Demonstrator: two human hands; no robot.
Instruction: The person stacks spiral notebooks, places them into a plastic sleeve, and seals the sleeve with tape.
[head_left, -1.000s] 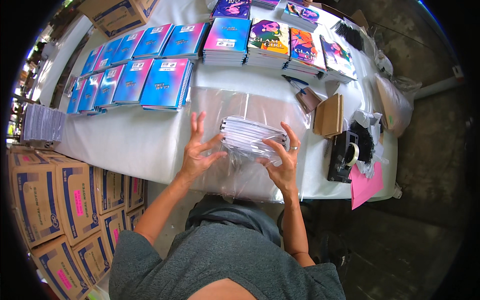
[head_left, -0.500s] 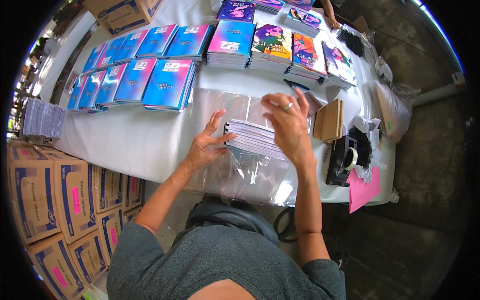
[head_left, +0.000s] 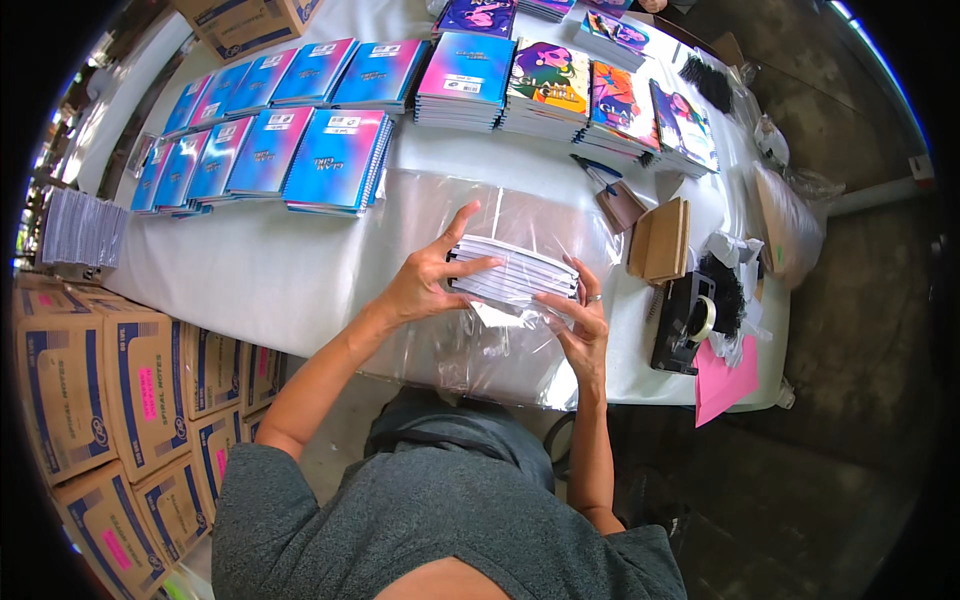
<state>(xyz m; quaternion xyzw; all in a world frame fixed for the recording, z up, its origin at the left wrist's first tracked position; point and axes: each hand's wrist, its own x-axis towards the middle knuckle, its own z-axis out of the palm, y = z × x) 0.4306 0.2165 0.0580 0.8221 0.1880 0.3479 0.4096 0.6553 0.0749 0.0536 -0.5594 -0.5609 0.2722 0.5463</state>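
A stack of notebooks (head_left: 522,268) shows its white page edges toward me, with clear plastic film over or around it. My left hand (head_left: 425,280) grips the left end, its fingers on the page edges and its thumb below. At the right end my right hand (head_left: 582,325) closes round the stack, a ring on one finger. Under and around the stack the clear plastic sheet (head_left: 420,212) lies spread on the white-covered table (head_left: 290,270), reaching its front edge. The covers of the held notebooks are hidden.
Rows of blue-pink notebooks (head_left: 335,158) lie at far left, beside piles with illustrated covers (head_left: 548,85). To the right are a blue pen-like tool (head_left: 596,170), brown board pieces (head_left: 658,242), a black tape dispenser (head_left: 682,325) and pink paper (head_left: 725,380). Cartons (head_left: 150,385) stack at lower left.
My right hand has come down from above the stack and taken hold of its right end. My left fingers have closed further over the left end.
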